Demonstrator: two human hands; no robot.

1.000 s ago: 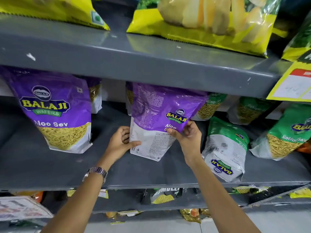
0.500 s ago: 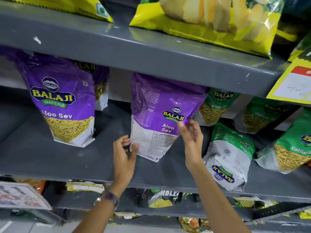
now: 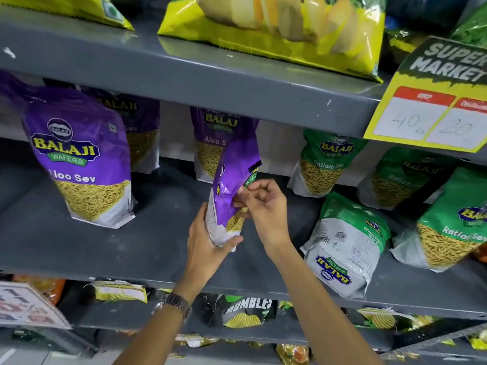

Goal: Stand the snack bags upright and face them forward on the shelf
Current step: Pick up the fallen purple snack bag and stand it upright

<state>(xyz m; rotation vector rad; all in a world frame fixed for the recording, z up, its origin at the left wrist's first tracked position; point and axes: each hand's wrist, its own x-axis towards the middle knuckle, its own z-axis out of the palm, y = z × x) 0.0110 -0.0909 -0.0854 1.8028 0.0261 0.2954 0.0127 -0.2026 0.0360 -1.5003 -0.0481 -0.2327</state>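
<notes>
Hands, left [image 3: 208, 248] and right [image 3: 263, 204], both grip one edge-on purple bag [image 3: 232, 185]; three more purple, five green.

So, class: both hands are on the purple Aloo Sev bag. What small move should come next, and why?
Probably finish turning the purple Aloo Sev bag until its front faces out, then set it upright. It now sits edge-on, left hand cupping its base, right hand pinching its side, on the shelf.
</notes>
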